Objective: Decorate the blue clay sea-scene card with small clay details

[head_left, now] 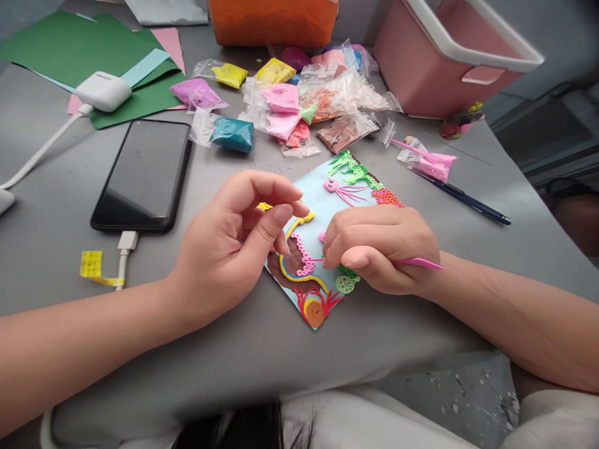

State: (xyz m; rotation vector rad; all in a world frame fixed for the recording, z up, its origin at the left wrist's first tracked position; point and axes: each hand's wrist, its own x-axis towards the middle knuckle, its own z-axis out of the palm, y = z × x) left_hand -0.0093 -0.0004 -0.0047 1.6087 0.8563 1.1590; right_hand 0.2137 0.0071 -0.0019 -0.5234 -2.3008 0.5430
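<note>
My right hand (381,249) is closed around a slim pink clay modelling tool (418,263). The tool's thin tip touches or hovers just above a row of small pink clay rings on the brown patch of a clay sea picture (306,187). Over the picture's left edge, my left hand (243,234) is loosely curled, thumb and fingers apart, and nothing shows between them. A pink clay octopus (331,185), green weeds, orange coral and a brown-and-yellow clay shell (314,312) decorate the light blue card. My right fingers hide part of its middle.
Several bags of coloured clay (233,134) lie behind the picture. A phone (143,174) with a cable and green paper (47,43) are on the left. A pink bin (416,68), a pen (468,199) and a pink clay packet (435,165) are on the right.
</note>
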